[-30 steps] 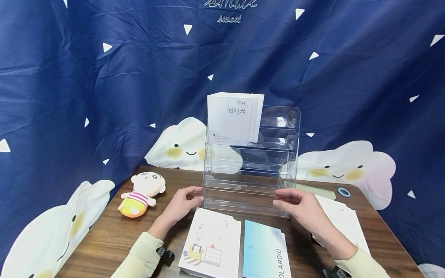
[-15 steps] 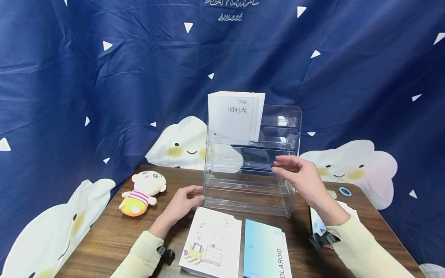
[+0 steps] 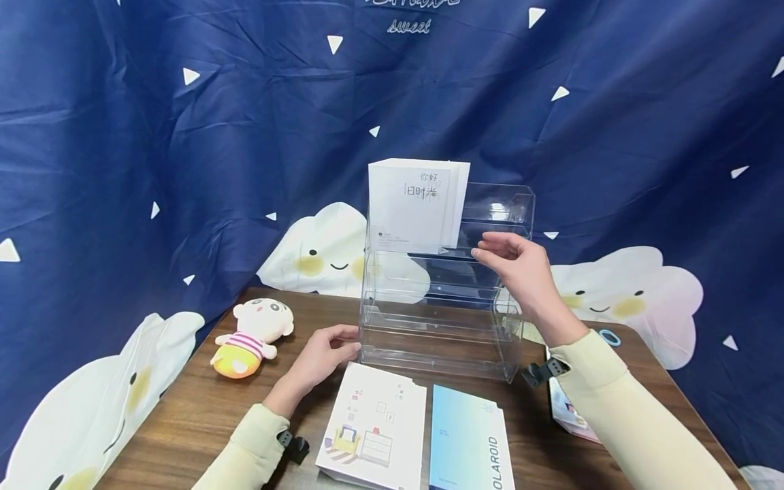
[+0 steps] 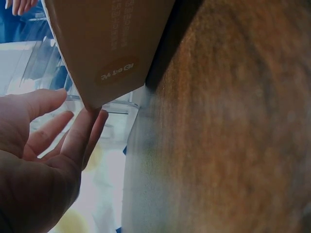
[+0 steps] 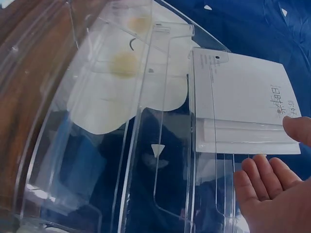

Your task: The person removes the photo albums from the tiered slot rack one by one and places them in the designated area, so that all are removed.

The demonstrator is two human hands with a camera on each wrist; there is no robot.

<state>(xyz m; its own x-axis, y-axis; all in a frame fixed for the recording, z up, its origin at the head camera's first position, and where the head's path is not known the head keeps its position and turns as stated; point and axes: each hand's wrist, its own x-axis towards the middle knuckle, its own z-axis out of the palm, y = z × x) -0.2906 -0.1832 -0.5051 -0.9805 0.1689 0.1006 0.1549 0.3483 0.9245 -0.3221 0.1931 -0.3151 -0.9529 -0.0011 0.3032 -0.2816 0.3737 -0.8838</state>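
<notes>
A clear acrylic tiered rack (image 3: 437,367) stands on the table. White square booklets (image 3: 407,211) with dark lettering lean in its upper left. My left hand (image 3: 320,357) rests at the rack's lower left side with relaxed fingers and nothing in its grasp. My right hand (image 3: 527,275) is raised before the rack's right half, fingers slightly bent, thumb apart from them. In the right wrist view the right hand (image 5: 272,191) holds nothing, its fingertips near the edge of the booklets (image 5: 238,92). The left wrist view has a shadowed printed box side (image 4: 107,48) beside the left fingers.
A white illustrated box or stack (image 3: 376,425) and blue booklets (image 3: 465,435) lie in front of the rack. To the left is a plush doll (image 3: 251,337). More printed items (image 3: 566,408) and a blue ring (image 3: 610,337) lie at the right, partly behind the right arm.
My right hand has risen from the rack's lower right corner to the height of the booklets' lower edge. The left hand has stayed at the rack's lower left side.
</notes>
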